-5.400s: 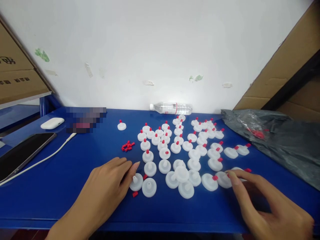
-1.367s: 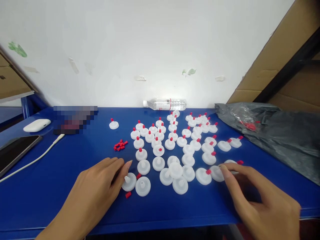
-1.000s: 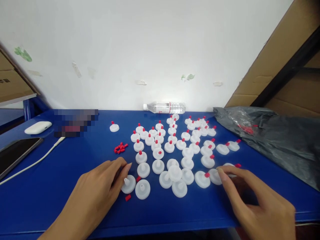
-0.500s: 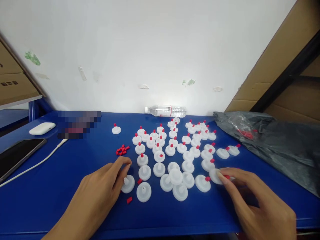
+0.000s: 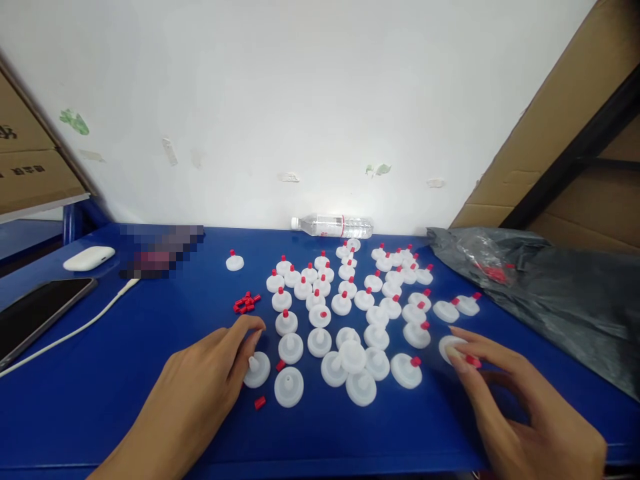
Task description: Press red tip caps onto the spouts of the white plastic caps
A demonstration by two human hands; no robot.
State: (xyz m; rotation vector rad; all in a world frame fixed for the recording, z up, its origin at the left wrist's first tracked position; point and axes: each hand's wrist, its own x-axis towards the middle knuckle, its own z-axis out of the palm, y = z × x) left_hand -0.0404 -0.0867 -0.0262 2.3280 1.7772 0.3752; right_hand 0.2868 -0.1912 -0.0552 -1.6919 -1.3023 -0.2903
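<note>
The right hand, clamped on a white plastic disc at near right, has shifted farther right, away from a red-capped disc. The left hand stays beside an uncapped disc; its grip I cannot tell.

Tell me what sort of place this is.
Probably a packing or assembly workspace, perhaps in a storeroom: many white discs and loose red caps lie on a blue table, with a printed cardboard box at the left.
</note>
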